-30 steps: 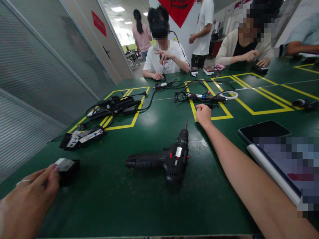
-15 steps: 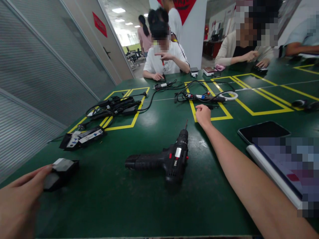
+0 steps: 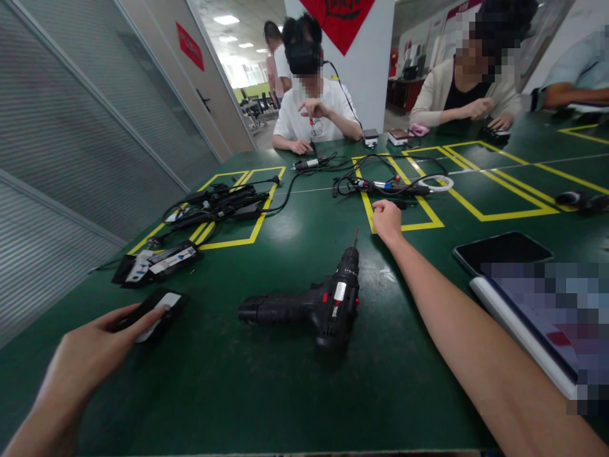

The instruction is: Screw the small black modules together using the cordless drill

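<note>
Head view: a green desk (image 3: pixel 266 393) marked with yellow tape lines is seen from above and behind the two bare arms of the person. The left hand (image 3: pixel 90 352) is stretched forward at the lower left, its fingers extended and laid on a flat black battery pack (image 3: pixel 159 308) with a white label; the fingertips touch the near side of the pack, which lies flat on the desk. The hand is not closed around it. The right hand (image 3: pixel 387 221) is reached far across the desk and is seen from the back, loosely curled, at the corner of a yellow tape rectangle; what its fingers do cannot be told, and nothing is seen held in it.

Between the two arms a black cordless drill (image 3: pixel 311 306) is laid on its side, its bit pointing away toward the right hand and its handle pointing left, well apart from the battery pack. Beyond the left hand, two more black packs with white labels (image 3: pixel 155 263) are laid side by side, and farther back a tangle of black cables and chargers (image 3: pixel 216 203) is spread over a yellow outline. A white ring (image 3: pixel 436 183) with cables is placed just beyond the right hand. A dark tablet (image 3: pixel 502 249) lies flat at the right. Other people are seated at the far edge of the desk.
</note>
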The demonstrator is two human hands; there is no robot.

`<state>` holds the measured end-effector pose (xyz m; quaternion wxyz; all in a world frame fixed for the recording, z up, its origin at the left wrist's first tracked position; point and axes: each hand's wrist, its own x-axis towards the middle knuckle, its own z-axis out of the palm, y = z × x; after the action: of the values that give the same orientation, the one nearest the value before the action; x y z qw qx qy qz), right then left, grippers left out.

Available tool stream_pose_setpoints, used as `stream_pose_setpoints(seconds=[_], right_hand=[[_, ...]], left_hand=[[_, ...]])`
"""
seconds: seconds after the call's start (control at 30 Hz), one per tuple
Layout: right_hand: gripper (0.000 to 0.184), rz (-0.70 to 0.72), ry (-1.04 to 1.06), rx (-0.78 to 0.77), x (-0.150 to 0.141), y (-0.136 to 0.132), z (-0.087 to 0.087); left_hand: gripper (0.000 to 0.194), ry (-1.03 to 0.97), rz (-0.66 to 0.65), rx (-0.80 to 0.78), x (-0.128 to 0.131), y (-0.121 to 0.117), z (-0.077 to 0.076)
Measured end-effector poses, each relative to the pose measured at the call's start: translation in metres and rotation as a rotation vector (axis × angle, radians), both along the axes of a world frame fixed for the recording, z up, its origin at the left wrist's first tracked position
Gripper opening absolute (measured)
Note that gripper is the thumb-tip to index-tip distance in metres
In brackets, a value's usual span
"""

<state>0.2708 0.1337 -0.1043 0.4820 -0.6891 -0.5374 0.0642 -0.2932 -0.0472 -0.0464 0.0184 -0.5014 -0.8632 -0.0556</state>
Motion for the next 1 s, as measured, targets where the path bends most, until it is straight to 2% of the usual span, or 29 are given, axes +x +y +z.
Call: stream_pose_setpoints(seconds=[0.13,0.23,0.37,0.5,0.6,0.73,0.87,1.0], right_hand=[[0.036,0.004,-0.018,-0.001,0.000,0.001,-0.001],[0.036,0.017,-0.029,0.000,0.000,0.001,-0.001],[0.036,0.022,-0.027,-0.006,0.000,-0.001,-0.001],[0.033,0.041,0.009,0.019,0.001,-0.001,-0.001],[0.031,0.158,0.089,0.047,-0.002,0.000,0.001],[0.054,0.434,0.241,-0.014,-0.014,0.001,0.004],[0.059,0.678,0.281,-0.083,-0.024,0.001,0.005],[0.053,0.719,0.284,-0.090,-0.028,0.002,0.005]], left_hand=[[0.078,-0.228,-0.317,-0.073,0.050,0.042,0.011],[0.071,-0.276,-0.443,-0.012,0.096,0.086,0.015],[0.070,-0.507,-0.683,0.003,0.164,0.146,0.011],[0.065,-0.601,-0.942,-0.033,0.235,0.190,0.003],[0.064,-0.614,-1.095,-0.024,0.283,0.209,-0.002],[0.062,-0.632,-1.266,-0.090,0.327,0.219,-0.003],[0.061,-0.604,-1.350,-0.151,0.342,0.226,-0.001],[0.059,-0.575,-1.391,-0.186,0.343,0.229,0.000]])
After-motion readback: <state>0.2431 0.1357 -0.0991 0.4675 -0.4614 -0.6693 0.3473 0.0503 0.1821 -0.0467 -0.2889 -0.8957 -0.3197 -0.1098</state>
